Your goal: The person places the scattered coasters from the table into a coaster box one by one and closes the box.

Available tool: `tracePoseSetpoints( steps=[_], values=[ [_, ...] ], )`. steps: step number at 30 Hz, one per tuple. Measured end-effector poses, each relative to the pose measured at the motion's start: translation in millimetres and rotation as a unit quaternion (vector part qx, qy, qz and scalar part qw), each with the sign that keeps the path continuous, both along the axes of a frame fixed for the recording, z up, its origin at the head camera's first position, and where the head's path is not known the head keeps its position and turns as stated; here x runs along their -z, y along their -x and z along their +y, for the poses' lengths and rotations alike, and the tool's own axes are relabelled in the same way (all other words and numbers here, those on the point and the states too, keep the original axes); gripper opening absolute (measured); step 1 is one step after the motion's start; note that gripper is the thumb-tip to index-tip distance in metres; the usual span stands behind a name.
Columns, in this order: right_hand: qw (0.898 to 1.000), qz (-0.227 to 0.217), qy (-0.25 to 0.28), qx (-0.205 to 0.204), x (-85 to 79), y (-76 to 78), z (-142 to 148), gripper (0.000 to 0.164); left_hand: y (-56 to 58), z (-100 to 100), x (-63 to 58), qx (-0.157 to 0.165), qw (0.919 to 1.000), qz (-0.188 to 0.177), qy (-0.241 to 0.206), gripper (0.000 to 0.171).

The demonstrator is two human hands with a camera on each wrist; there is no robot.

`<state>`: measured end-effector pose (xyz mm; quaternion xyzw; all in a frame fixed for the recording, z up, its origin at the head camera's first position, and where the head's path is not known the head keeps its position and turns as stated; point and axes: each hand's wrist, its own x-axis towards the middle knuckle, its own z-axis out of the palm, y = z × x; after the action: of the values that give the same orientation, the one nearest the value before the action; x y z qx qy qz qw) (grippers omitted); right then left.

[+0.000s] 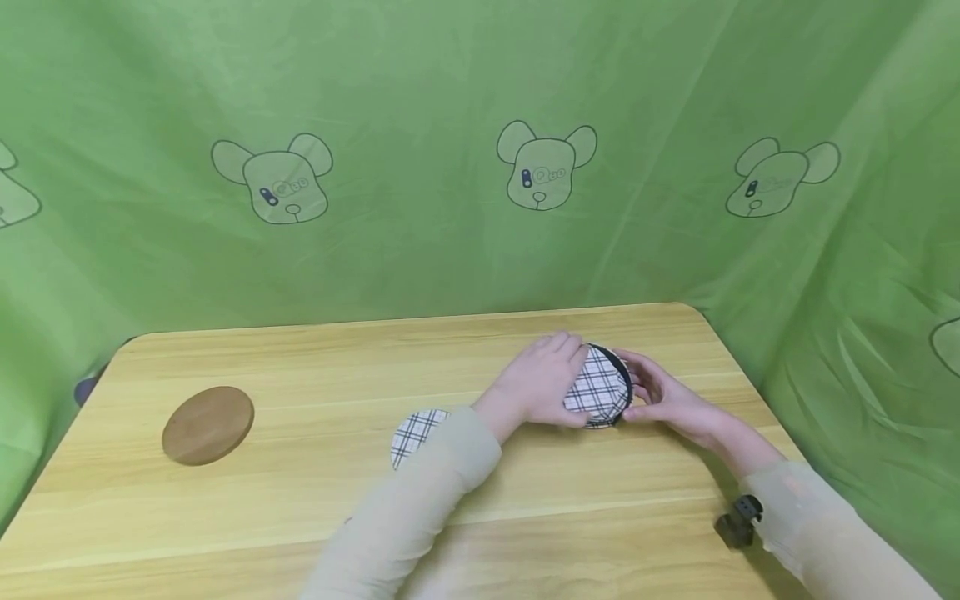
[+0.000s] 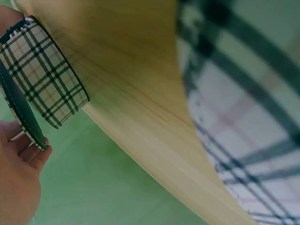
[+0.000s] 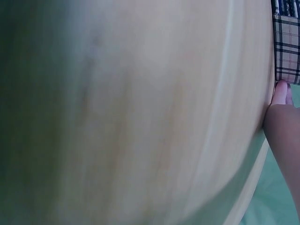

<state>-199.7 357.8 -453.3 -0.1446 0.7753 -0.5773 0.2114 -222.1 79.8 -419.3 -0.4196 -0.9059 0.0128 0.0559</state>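
Observation:
A round plaid case (image 1: 598, 387) with dark trim stands toward the back right of the table. My left hand (image 1: 542, 382) grips its left side, thumb at the near edge. In the left wrist view the case's lid (image 2: 27, 115) is lifted from the plaid side wall (image 2: 49, 75), with fingers (image 2: 40, 157) curled at the lid's rim. On the case's right side, my right hand (image 1: 671, 404) holds the dark-trimmed edge between thumb and fingers. The case's inside is hidden.
A plaid disc (image 1: 412, 433) lies on the wooden table (image 1: 322, 375), partly covered by my left sleeve. Farther left rests a brown round disc (image 1: 208, 425). Green cloth (image 1: 420, 250) with bear-head outlines hangs behind and at the sides. A small black device (image 1: 738, 521) sits at my right wrist.

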Motion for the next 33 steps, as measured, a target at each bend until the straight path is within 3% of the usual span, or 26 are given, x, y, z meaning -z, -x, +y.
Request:
tracePoseSetpoints(
  steps=[9, 24, 33],
  values=[
    [1.000, -0.003, 0.007, -0.004, -1.0, -1.1, -0.7, 0.100, -1.7, 10.7, 1.5, -0.010, 0.9998, -0.010, -0.012, 0.109],
    [1.000, 0.002, 0.004, -0.003, -0.9, -1.4, -1.2, 0.098, -3.0, 24.8, 4.7, -0.023, 0.9994, 0.009, 0.025, 0.107],
    [1.000, 0.003, 0.004, -0.004, -1.2, -0.9, -1.0, 0.098, -4.0, 27.3, 7.6, -0.032, 0.9991, 0.013, 0.025, 0.105]
  ],
)
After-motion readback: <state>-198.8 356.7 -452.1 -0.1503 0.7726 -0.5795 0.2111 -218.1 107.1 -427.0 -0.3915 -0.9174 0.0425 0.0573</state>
